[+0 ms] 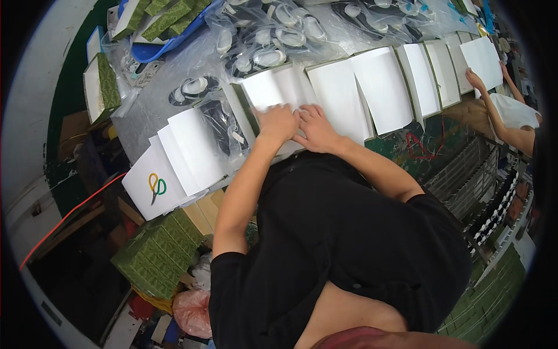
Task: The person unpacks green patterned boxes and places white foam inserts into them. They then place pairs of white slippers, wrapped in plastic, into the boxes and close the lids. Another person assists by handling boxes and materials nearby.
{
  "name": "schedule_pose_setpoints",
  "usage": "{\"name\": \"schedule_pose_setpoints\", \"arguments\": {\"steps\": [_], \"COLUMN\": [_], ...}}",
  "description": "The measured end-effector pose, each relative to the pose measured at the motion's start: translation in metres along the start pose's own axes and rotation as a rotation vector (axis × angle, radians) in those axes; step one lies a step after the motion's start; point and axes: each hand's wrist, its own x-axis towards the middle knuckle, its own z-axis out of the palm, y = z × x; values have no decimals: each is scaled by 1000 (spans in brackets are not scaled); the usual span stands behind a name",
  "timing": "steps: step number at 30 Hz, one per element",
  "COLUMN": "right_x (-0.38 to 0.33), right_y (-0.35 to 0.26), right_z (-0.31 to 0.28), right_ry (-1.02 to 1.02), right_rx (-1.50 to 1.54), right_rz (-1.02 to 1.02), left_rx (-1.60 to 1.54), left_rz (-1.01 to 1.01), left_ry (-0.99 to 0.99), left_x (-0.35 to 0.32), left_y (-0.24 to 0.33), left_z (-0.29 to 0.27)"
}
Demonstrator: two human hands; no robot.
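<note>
My left hand and my right hand are side by side at the near edge of an open box lined with a white paper sheet. The fingers of both hands bend over the sheet's near edge, and their tips are partly hidden. Left of my left hand, an open box holds dark sandals in clear plastic. Farther left lies a stack of white paper sheets. On it rest scissors with one yellow and one green handle.
Paper-lined boxes run rightward along the table, where another person's hands hold a white sheet. Bagged sandals cover the far side. A blue tub holds green patterned pieces. Green boxes are stacked below left; metal racks stand right.
</note>
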Motion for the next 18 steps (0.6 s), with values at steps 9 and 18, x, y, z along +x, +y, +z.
{"name": "schedule_pose_setpoints", "arguments": {"steps": [9,18], "right_x": [9,1], "right_y": [60,92], "right_z": [-4,14], "right_ry": [143,153], "right_rx": [-29,510], "right_rz": [525,828], "left_rx": [-146,-910], "left_rz": [-16,-59], "left_ry": [128,68], "left_x": [40,87], "left_y": [15,-7], "left_z": [26,104]}}
